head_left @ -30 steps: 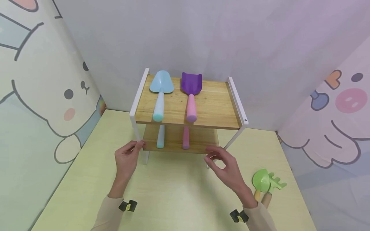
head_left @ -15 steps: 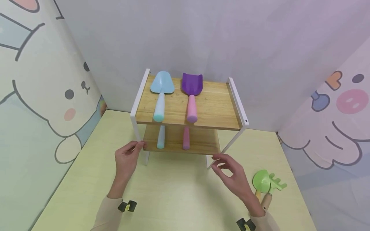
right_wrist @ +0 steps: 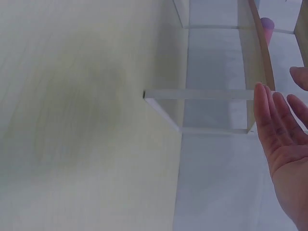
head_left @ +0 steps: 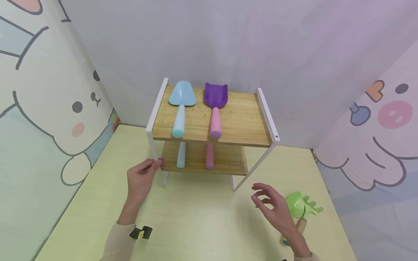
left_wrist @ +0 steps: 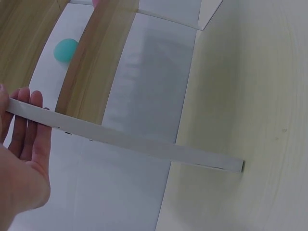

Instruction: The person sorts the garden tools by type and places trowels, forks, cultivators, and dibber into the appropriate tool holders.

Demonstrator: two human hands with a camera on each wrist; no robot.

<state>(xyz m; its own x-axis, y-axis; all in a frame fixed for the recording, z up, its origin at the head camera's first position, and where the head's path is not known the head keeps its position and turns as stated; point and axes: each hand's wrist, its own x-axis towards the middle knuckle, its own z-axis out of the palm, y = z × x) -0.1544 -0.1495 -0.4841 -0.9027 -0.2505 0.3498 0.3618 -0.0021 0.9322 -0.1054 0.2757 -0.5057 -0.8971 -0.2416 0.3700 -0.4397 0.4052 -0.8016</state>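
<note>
My left hand (head_left: 141,179) pinches the white front left leg (left_wrist: 120,136) of a two-tier wooden rack, thumb on one side and fingers behind it. My right hand (head_left: 272,208) is in the air to the right of the rack, fingers bent loosely and nothing between them. On the rack's top board (head_left: 243,119) lie a light blue trowel (head_left: 182,95) and a purple shovel with a pink handle (head_left: 216,96). From the lower board (head_left: 196,159) stick out a light blue handle (head_left: 181,156) and a pink handle (head_left: 209,156); their heads are hidden under the top board.
Beside my right hand, a green trowel (head_left: 295,204) and a green hand rake (head_left: 311,206) lie on the pale wooden table (head_left: 202,221), partly covered by that hand and arm. A grey curtain (head_left: 209,40) hangs behind the rack. Cartoon-printed cloths stand at both sides.
My right hand has drawn away from the rack's lower right side, moving right and toward me, near the green tools. My left hand has stayed at the left leg.
</note>
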